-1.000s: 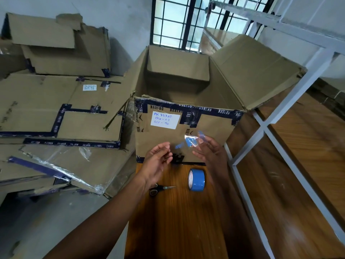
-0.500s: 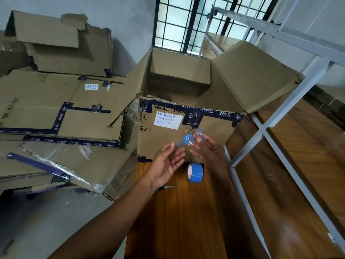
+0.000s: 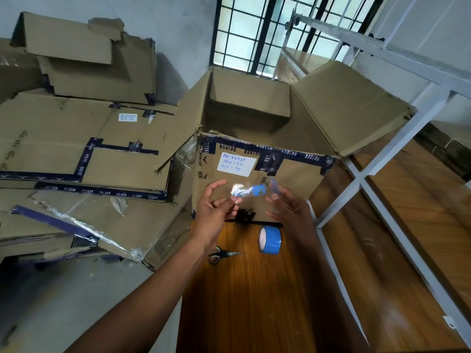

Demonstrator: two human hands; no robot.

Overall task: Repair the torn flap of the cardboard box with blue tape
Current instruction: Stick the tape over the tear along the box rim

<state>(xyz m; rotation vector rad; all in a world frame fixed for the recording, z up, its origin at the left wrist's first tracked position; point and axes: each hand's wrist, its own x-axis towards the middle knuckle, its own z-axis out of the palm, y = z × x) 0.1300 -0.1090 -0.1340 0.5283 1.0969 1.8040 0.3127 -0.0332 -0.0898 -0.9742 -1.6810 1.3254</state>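
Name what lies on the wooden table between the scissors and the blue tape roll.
Nothing: in the head view, only bare wooden table separates the scissors from the blue tape roll.

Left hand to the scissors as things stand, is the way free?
Probably not yet: nothing covers the scissors, which lie just below the left hand, but it pinches the tape strip with the right hand.
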